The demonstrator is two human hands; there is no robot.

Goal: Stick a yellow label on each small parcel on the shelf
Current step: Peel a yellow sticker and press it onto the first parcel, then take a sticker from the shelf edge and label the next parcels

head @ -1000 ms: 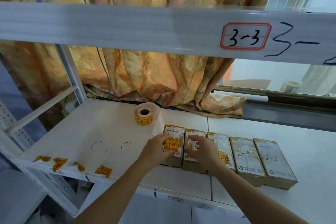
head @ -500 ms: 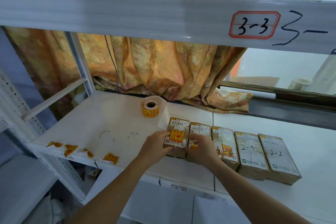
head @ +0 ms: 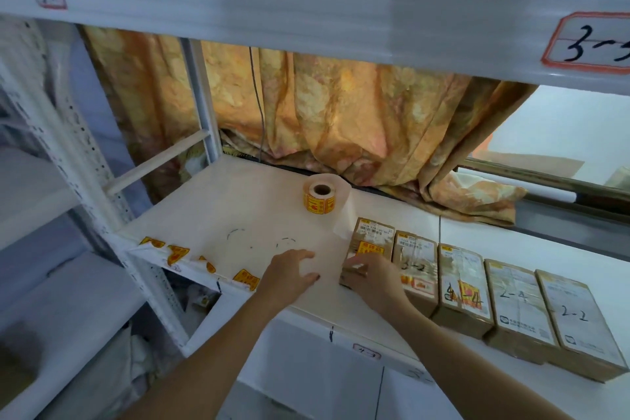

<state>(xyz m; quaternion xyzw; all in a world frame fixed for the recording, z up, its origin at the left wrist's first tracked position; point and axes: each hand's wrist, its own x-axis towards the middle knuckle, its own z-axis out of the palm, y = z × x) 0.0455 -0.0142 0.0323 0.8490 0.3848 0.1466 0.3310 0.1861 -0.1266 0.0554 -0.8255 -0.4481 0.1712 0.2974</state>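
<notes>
labels point(head: 245, 278) thin, limp, tacky; pinch by free corner off shelf point(head: 218, 215) edge. parcels point(head: 417, 266) stiff, light. left hand point(head: 289, 276) spread, empty. right hand point(head: 371, 278) flat, fingers together, on parcel.

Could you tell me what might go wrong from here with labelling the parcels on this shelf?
The two rightmost parcels show no yellow label and could get skipped. Loose labels stuck along the shelf's front edge might curl, fall or lose tack. The right hand presses on the leftmost parcel near that edge, so a push could slide it or crease its label.
</notes>
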